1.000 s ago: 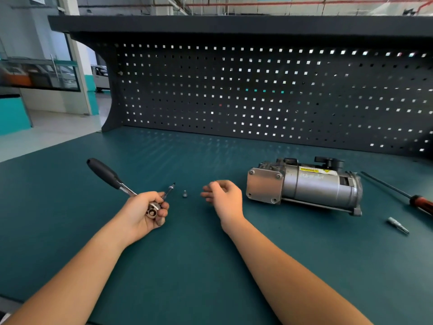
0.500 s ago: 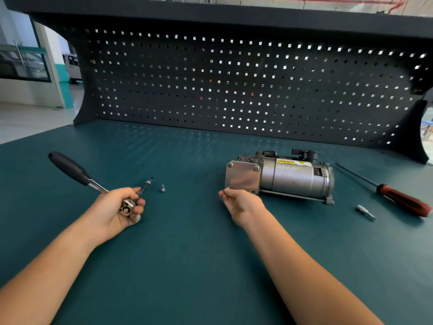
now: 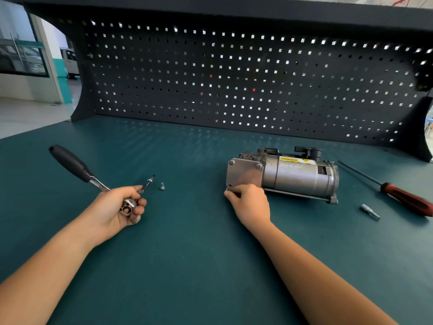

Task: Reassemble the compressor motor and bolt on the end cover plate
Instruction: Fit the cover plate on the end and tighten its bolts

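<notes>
So the person's left grip (image 3: 117,207) is curled tight round the head end of a chrome ratchet wrench with a fat black handle (image 3: 70,164). The handle sticks up and away to the left, and a thin silver driver bit (image 3: 148,181) pokes out past the fingers. A small loose silver bolt (image 3: 162,186) sits on the dark teal table (image 3: 199,266) just beside that bit's tip, not touching it. The silver cylindrical compressor motor (image 3: 302,179) lies on its side right of centre, yellow warning label up. Its square grey metal end cover plate (image 3: 243,174) is already on the near end and faces left. There's a bolt head in each of the plate's top corners, and the lower-left corner shows an open hole. The right grip (image 3: 250,202) is bunched up right at that corner, fingertips pinched on a tiny silvery bolt (image 3: 226,189) just below the hole, though it's too small to make out properly. Off to the right, well apart from the motor, lie a red-handled screwdriver (image 3: 407,200) and a short silver socket bit (image 3: 370,211). A black pegboard (image 3: 234,78) runs along the back of the table.
</notes>
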Demonstrator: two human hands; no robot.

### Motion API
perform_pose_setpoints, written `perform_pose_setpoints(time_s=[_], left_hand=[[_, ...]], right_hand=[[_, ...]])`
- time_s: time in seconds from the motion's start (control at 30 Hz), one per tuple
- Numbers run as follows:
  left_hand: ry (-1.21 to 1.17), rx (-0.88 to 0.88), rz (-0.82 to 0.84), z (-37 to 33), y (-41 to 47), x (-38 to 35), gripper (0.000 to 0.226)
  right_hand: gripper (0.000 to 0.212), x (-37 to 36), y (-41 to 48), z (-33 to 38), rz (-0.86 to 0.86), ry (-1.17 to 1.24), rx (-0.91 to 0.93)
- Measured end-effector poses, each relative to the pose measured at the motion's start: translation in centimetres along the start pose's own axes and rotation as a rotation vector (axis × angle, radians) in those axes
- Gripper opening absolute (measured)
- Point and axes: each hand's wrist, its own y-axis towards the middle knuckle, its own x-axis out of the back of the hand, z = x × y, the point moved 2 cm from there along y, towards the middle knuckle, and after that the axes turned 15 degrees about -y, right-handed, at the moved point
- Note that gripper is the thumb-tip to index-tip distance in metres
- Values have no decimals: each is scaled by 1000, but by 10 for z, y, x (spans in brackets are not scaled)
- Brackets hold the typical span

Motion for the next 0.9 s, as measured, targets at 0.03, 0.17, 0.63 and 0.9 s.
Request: perform_pose_setpoints(time_s=[0.03,0.17,0.63,0.9], left_hand=[[5,1,5,0,0,0,29],[27,1,12,1,2,2,33],[59,-31,15,1,-2,1,33],[231,-98,67,3,-12,-4,34]], right_hand=[[23,0,0,0,-14,1,12],[24,0,-1,-3,-76,25,9],[33,-3,4,2,-119,-276,50],[37,-2,4,1,-77,-295,82]])
